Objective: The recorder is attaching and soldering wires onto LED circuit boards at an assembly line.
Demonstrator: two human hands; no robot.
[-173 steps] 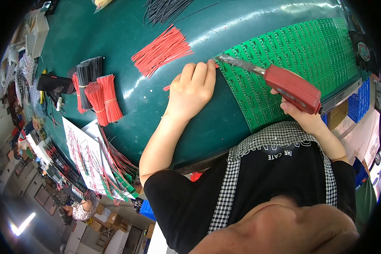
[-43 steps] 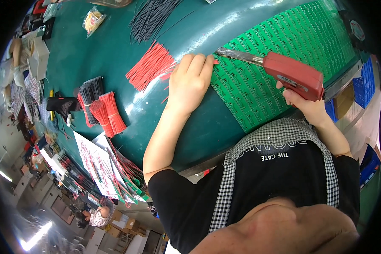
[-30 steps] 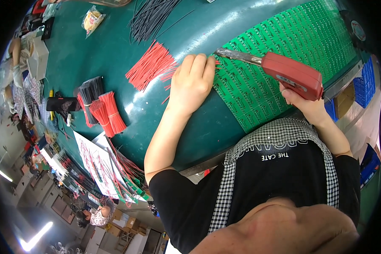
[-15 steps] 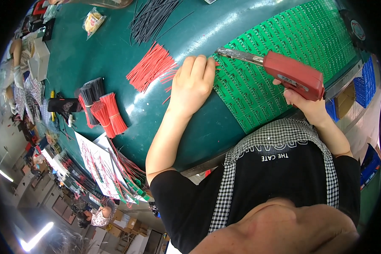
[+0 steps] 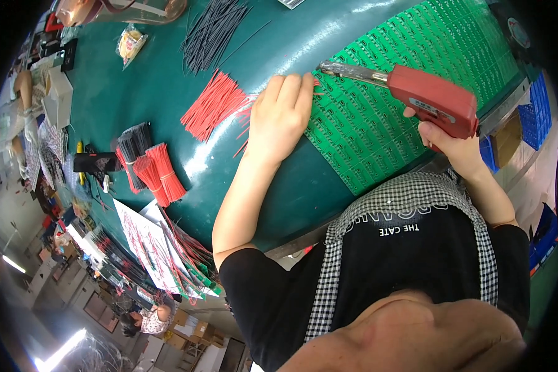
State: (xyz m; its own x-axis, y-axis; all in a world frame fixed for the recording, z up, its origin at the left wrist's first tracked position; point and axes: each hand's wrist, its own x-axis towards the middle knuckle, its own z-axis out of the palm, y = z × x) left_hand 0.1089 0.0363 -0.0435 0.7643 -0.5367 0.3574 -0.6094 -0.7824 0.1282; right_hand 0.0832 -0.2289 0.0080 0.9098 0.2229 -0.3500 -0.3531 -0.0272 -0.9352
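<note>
green circuit panel [image 5: 409, 93]: flat on the dark green table [image 5: 167, 80], long axis up-right | soldering gun [image 5: 425, 93]: over the panel; metal tip points left at the left edge | right hand [image 5: 449, 139]: closed round its grip | left hand [image 5: 282, 115]: palm-down, fingers loosely extended, nearest the tip; pins a red wire [image 5: 316, 82] | red wire pile [image 5: 214, 105]: just left

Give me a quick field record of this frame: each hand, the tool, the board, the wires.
left hand: flat on the left edge of the green board, by loose red wires
right hand: gripping red soldering gun
gun tip: over the board, beside the left fingertips
green board: flat on the table
red wires: fanned left of the hand
black wires: farther back
</note>
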